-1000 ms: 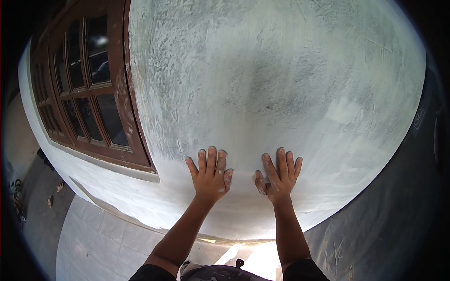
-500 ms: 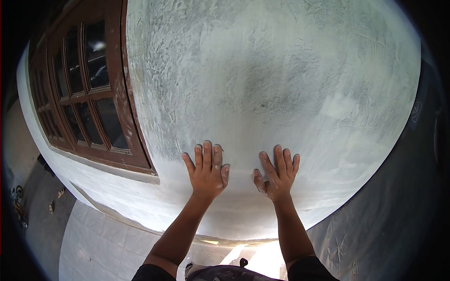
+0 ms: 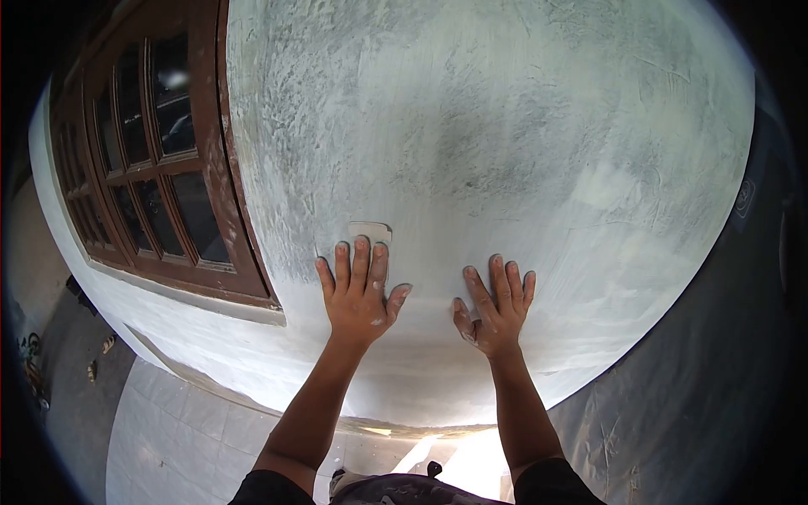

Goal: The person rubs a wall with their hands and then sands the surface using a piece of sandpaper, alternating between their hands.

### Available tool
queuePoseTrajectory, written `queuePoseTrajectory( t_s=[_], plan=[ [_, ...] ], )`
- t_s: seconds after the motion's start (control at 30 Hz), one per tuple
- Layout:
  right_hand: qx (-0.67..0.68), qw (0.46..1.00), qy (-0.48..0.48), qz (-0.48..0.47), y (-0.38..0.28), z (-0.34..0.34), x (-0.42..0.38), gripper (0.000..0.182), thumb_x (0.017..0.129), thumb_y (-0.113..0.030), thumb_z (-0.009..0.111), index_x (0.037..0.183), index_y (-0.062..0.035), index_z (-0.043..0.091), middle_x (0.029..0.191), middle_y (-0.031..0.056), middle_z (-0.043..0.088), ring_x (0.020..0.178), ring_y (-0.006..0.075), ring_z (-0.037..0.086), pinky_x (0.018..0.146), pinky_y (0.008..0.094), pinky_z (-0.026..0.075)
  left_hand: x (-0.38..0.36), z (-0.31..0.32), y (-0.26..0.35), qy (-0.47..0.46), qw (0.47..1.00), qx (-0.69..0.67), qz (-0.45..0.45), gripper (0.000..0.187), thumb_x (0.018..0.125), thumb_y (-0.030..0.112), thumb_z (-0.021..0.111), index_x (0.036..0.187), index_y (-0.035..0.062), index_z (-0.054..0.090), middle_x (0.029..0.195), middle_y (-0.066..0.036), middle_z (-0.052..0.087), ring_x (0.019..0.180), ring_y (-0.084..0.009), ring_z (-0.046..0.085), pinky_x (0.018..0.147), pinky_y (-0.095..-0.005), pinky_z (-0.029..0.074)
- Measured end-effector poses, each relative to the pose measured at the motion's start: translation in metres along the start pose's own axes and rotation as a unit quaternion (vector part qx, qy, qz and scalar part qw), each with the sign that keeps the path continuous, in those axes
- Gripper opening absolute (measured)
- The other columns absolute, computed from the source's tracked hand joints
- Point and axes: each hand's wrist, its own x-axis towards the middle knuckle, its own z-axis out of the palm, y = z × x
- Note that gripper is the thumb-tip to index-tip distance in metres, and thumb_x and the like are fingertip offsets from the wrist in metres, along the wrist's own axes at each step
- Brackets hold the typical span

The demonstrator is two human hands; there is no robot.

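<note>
My left hand (image 3: 358, 310) lies flat on the pale plastered wall (image 3: 404, 151), fingers stretched out and thumb apart. Beneath its fingers is a small off-white rectangular sheet, apparently sandpaper (image 3: 370, 228), pressed against the plaster; its upper edge shows past the fingertips, while the rest is covered. Farther right, my right hand (image 3: 498, 321) rests on the same wall with fingers spread and nothing visible under it. Whitish dust marks the skin of both hands.
A brown wooden window frame (image 3: 252, 268) with several dark panes is set in the wall at left. Grey paving (image 3: 194, 429) lies at the wall's foot. Dark sheeting (image 3: 640, 421) spreads at lower right, and sandals (image 3: 92, 371) lie at far left.
My left hand has slid up and slightly left. The sandpaper, mostly hidden before, now shows above its fingertips. My right hand stays against the wall, only slightly shifted.
</note>
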Motion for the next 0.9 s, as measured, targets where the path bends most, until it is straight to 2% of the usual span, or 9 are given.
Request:
queuePoseTrajectory(
  t_s=[0.1,0.23,0.33,0.43,0.5,0.63,0.7,0.8,0.9],
  plan=[
    [0.009,1.000,0.011,-0.001,-0.002,0.001,0.000,0.042,0.086,-0.035,0.058,0.121,-0.0148,0.067,0.143,0.0166,0.048,0.142,0.0285,0.031,0.117,0.0493,0.012,0.031,-0.005,-0.014,-0.034,0.998,0.051,0.035,0.062,0.100,0.047,0.035,0.146,0.0047,0.039,0.155,-0.018,0.028,0.146,-0.0402,0.015,0.115,-0.0594,0.003],
    [0.006,1.000,0.015,0.001,-0.001,0.003,0.001,0.042,0.085,-0.034,0.059,0.121,-0.0149,0.067,0.143,0.0166,0.048,0.142,0.0284,0.032,0.117,0.0492,0.012,0.089,-0.016,-0.017,-0.067,0.995,0.076,0.017,0.058,0.099,0.039,0.040,0.146,0.0049,0.038,0.154,-0.018,0.029,0.146,-0.0375,0.019,0.116,-0.0553,0.005],
    [0.009,1.000,0.010,0.002,-0.001,0.001,0.001,0.042,0.084,-0.034,0.059,0.121,-0.0151,0.067,0.143,0.0166,0.048,0.142,0.0285,0.032,0.117,0.0491,0.012,0.084,-0.017,-0.017,-0.064,0.997,-0.027,-0.011,0.055,0.099,0.034,0.040,0.146,0.0054,0.039,0.153,-0.018,0.033,0.146,-0.0350,0.020,0.117,-0.0517,0.007],
    [0.012,1.000,0.008,0.005,-0.001,0.001,0.001,0.042,0.083,-0.033,0.060,0.121,-0.0156,0.067,0.143,0.0165,0.048,0.142,0.0285,0.031,0.117,0.0489,0.012,0.076,-0.025,-0.029,-0.061,0.995,-0.074,0.013,0.053,0.097,0.037,0.044,0.144,0.0121,0.044,0.154,-0.008,0.035,0.145,-0.0273,0.024,0.118,-0.0470,0.011],
    [0.016,1.000,0.006,0.004,-0.001,-0.001,0.001,0.043,0.083,-0.033,0.061,0.121,-0.0159,0.067,0.143,0.0164,0.048,0.142,0.0286,0.031,0.117,0.0488,0.012,0.082,-0.030,-0.039,-0.077,0.993,0.036,0.076,0.057,0.095,0.049,0.047,0.143,0.0176,0.047,0.153,-0.001,0.037,0.144,-0.0251,0.027,0.118,-0.0462,0.014],
    [0.022,1.000,0.009,0.008,-0.002,0.000,0.002,0.043,0.082,-0.032,0.061,0.121,-0.0159,0.067,0.143,0.0161,0.049,0.142,0.0281,0.032,0.117,0.0485,0.012,0.098,-0.037,-0.056,-0.047,0.986,0.074,0.141,0.063,0.092,0.060,0.044,0.136,0.0166,0.055,0.149,-0.001,0.043,0.141,-0.0265,0.031,0.116,-0.0471,0.017],
    [0.023,1.000,0.009,0.008,-0.001,0.001,0.002,0.043,0.082,-0.032,0.061,0.121,-0.0158,0.068,0.143,0.0160,0.049,0.142,0.0278,0.032,0.117,0.0483,0.012,0.102,-0.040,-0.061,-0.069,0.982,0.068,0.164,0.062,0.089,0.064,0.042,0.133,0.0231,0.057,0.147,0.002,0.045,0.139,-0.0254,0.034,0.115,-0.0469,0.018],
    [0.028,1.000,0.012,0.008,-0.001,0.001,0.001,0.042,0.082,-0.031,0.061,0.120,-0.0156,0.068,0.143,0.0157,0.048,0.142,0.0274,0.031,0.117,0.0480,0.012,0.105,-0.040,-0.071,-0.063,0.979,0.072,0.179,0.058,0.085,0.059,0.050,0.137,0.0320,0.053,0.149,0.009,0.041,0.140,-0.0193,0.033,0.115,-0.0467,0.021],
    [0.027,1.000,0.009,0.008,-0.002,0.000,0.002,0.042,0.082,-0.031,0.061,0.120,-0.0153,0.069,0.143,0.0157,0.048,0.142,0.0273,0.031,0.118,0.0478,0.011,0.102,-0.038,-0.074,-0.043,0.977,0.077,0.196,0.055,0.083,0.054,0.056,0.133,0.0325,0.056,0.147,0.010,0.044,0.139,-0.0178,0.034,0.116,-0.0438,0.023]
  ],
)
